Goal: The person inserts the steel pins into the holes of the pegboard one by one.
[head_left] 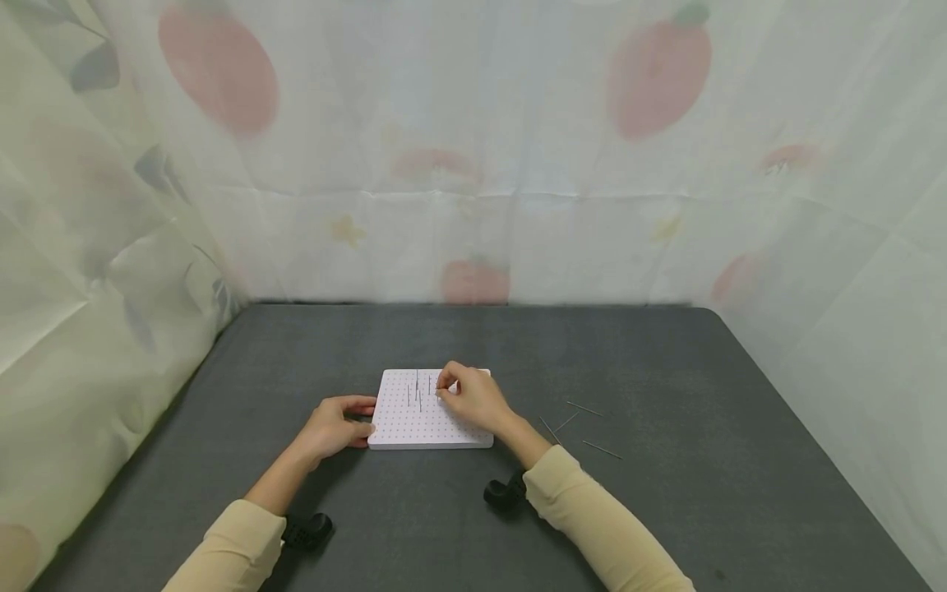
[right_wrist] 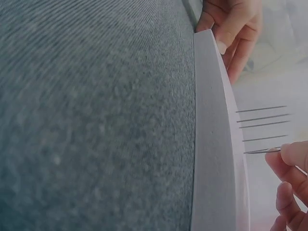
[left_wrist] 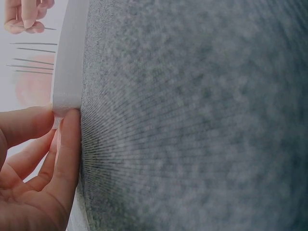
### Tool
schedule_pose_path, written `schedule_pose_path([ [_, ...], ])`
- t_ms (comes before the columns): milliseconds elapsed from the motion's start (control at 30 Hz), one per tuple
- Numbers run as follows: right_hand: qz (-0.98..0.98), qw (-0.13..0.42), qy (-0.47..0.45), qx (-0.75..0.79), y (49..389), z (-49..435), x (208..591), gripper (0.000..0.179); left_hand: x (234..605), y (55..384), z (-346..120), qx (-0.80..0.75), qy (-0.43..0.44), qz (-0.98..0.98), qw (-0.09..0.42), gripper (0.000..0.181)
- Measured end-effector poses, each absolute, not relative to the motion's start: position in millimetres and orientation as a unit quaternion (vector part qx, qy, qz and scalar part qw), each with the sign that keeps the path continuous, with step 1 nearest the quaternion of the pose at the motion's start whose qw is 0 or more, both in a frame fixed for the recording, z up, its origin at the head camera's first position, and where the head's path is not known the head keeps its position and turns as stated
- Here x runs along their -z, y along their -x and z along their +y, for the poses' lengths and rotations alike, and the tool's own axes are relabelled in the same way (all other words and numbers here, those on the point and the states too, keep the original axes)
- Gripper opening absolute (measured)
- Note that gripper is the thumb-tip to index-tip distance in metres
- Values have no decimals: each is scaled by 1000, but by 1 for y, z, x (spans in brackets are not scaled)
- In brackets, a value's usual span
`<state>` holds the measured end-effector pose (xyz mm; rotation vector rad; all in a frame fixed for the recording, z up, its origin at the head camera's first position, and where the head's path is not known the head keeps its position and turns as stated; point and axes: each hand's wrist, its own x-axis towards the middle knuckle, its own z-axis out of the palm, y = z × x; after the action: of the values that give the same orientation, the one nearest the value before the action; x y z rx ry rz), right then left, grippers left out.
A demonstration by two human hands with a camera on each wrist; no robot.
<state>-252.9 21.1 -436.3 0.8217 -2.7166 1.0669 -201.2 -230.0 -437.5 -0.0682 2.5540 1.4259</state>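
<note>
A white pegboard (head_left: 425,429) with rows of small holes lies flat in the middle of the table. My left hand (head_left: 328,427) holds its left edge, thumb and fingers at the near corner in the left wrist view. Above the board's surface, my right hand (head_left: 475,398) pinches a thin metal pin (right_wrist: 262,151) between thumb and index finger. That pin points down, its lower tip right at the board's surface. Several other thin pins (right_wrist: 263,118) stand upright in the board, just left of the right hand.
Several loose metal pins (head_left: 602,450) lie on the dark grey table (head_left: 740,493) to the right of the board, two of them close together. A light curtain (head_left: 547,247) with fruit prints hangs behind the table and along its sides.
</note>
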Motion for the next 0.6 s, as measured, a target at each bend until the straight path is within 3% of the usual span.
schedule_pose_path([
  [600,-905,67,-282,-311,251,13,439,3,437,201,-230,-483,25,868,110,51],
])
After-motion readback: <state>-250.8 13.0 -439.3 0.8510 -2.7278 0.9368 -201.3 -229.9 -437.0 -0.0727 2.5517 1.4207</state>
